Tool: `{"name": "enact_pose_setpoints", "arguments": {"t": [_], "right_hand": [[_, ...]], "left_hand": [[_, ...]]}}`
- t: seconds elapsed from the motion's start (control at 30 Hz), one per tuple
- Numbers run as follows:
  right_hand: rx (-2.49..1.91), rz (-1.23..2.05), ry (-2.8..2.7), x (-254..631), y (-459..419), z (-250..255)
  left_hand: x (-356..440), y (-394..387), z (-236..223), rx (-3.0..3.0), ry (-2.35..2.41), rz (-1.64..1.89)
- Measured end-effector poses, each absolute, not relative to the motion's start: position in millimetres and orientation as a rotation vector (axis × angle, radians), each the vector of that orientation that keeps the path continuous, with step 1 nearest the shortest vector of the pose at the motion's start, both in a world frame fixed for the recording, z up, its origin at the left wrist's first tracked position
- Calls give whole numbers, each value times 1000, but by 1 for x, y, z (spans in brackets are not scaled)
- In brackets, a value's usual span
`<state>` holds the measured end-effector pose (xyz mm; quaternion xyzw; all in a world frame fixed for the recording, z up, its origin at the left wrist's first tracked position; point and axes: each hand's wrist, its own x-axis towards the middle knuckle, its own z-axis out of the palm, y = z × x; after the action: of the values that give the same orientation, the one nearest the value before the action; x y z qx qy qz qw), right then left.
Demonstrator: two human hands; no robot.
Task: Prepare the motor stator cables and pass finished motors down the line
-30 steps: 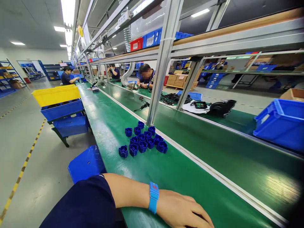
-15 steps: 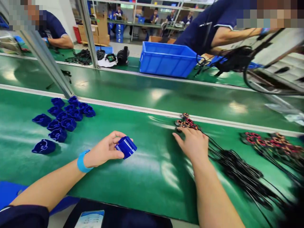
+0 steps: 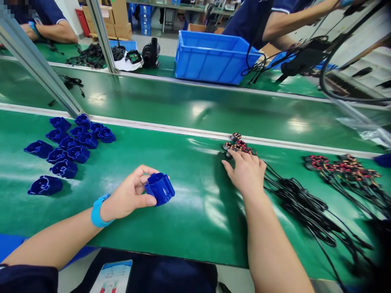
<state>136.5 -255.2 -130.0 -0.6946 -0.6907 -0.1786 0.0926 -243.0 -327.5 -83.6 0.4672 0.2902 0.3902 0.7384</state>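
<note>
My left hand grips a blue plastic motor housing between thumb and fingers, above the green table. The cup-like housing is tilted, its open mouth upward. At the near end of a small pile of copper-wound stators, my right hand reaches out with thumb spread and fingers extended. Its fingertips overlap the nearest stators; whether they touch is unclear. Black cables run from this pile toward the lower right. Several similar blue housings stand in a cluster on the left.
A second pile of stators with cables lies at the right. Beyond the white rail stands a blue crate, with a co-worker's arm behind it. A slanted metal post rises at the left; another person sits beyond it.
The view has dipped, so the background sits higher. My left hand has turned the blue housing so its open mouth shows. My right hand stays at the stators, with little movement.
</note>
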Motion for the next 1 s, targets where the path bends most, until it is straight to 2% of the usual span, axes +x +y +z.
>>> {"name": "enact_pose_setpoints", "arguments": {"t": [0.17, 0.43, 0.63, 0.87, 1.0], "right_hand": [[-2120, -533, -1892, 139, -255, -128], [-2098, -447, -1910, 143, -254, -131], [-2048, -340, -1943, 141, -256, -132], [-1520, 209, -1608, 130, -256, -114], [-1302, 270, -1593, 103, -272, -95]], "left_hand": [[-243, -328, -82, 1168, 616, 904], [-245, -332, -94, 1879, 575, 1325], [-254, -333, -96, 2339, 448, 1399], [-250, -335, -87, 2433, 778, 1305], [-246, -335, -87, 2350, 1052, 1245]]}}
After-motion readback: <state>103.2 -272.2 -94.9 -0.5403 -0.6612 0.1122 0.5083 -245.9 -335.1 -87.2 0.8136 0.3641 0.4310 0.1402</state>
